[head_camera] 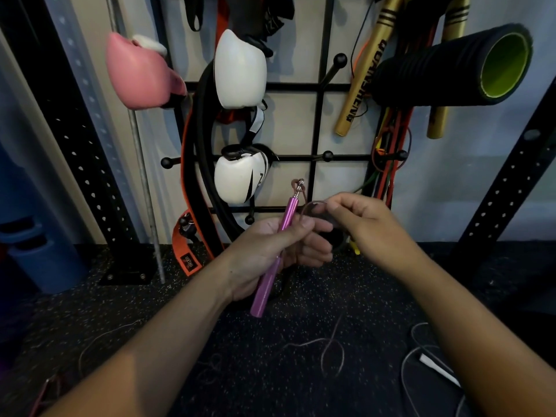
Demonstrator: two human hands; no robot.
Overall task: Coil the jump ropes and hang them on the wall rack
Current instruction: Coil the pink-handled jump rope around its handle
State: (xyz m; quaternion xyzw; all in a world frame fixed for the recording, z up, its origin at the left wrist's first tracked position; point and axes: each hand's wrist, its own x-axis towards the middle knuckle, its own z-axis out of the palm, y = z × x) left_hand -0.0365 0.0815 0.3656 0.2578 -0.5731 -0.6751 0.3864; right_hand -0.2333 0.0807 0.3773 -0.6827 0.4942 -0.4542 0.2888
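A black wall rack [316, 88] fills twelve o'clock, hung with boxing gloves [240, 70] and a foam roller [451, 67]. At centre, the left hand [270, 251] grips a pink jump-rope handle [275, 254], tilted toward one o'clock. Just beside it, the right hand [361, 224] pinches its thin cord [313, 206]. More cord [331, 347] lies on the floor at six o'clock.

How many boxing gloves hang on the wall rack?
3. A pink boxing glove at upper left, a white boxing glove at top centre, and a white-and-black boxing glove directly below it. Others may be hidden above the frame.
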